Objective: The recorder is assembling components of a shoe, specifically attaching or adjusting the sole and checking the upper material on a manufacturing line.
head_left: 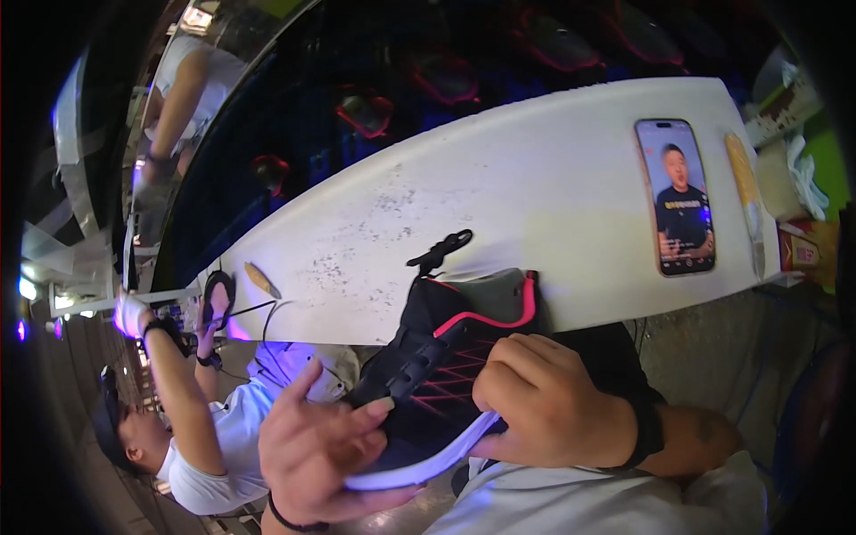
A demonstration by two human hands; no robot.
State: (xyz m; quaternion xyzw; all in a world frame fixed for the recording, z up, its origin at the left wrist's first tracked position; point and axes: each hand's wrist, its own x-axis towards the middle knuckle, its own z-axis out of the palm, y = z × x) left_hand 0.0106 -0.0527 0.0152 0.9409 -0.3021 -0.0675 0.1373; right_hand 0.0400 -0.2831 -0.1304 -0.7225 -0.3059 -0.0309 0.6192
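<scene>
A black sneaker (423, 415) with pink-red crossing lines, a pink-red collar edge and a white sole (423, 465) lies tilted across my lap side of the table, its toe toward the lower left. My left hand (312, 446) wraps the toe end, with a finger pressed on the upper, another raised and the thumb along the sole edge. Bent fingers of my right hand (548, 401) grip the sole edge on the near right side. Black laces (441, 250) stick out past the shoe's tongue onto the white tabletop. The sole's underside is hidden.
On the white table (348, 259) lie a lit phone (675, 196), a tan-handled tool (744, 192) at the right edge and another tan tool (261, 281) at left. A co-worker (201, 446) reaches up at the left. Behind, shoes hang in a dark, red-lit rack (446, 76).
</scene>
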